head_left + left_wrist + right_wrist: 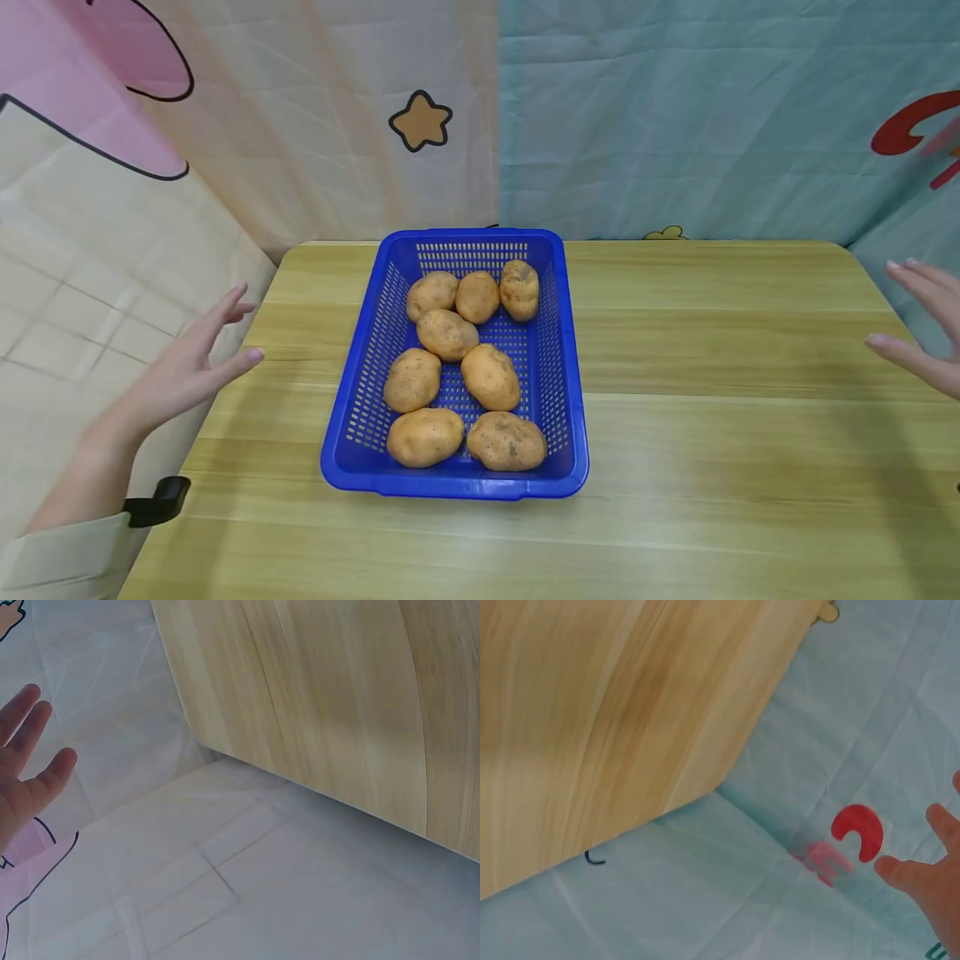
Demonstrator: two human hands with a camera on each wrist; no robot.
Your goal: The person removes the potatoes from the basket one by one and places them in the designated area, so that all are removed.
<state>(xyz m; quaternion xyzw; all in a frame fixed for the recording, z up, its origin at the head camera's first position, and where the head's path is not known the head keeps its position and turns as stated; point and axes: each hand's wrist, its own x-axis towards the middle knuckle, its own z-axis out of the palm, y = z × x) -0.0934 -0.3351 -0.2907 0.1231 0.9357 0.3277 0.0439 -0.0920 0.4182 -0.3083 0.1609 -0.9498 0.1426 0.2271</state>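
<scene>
A blue plastic basket (pixel 456 485) with slotted walls stands left of the middle of the wooden table. Several brown potatoes lie inside it, among them one potato (pixel 507 441) at the near right corner and another potato (pixel 519 290) at the far right. My left hand (pixel 191 362) hovers by the table's left edge, fingers spread and holding nothing. At the far right of the head view, partly cut off by the frame, my right hand (pixel 926 325) is raised with its fingers apart, also holding nothing. Both hands are well away from the basket.
The wooden table (pixel 720 467) has cut-off far corners. Behind it hangs a printed curtain (pixel 675 117), pale beige on one side and teal on the other. A white sheet with printed lines (pixel 67 292) hangs along the left side. A black band (pixel 157 502) circles my left wrist.
</scene>
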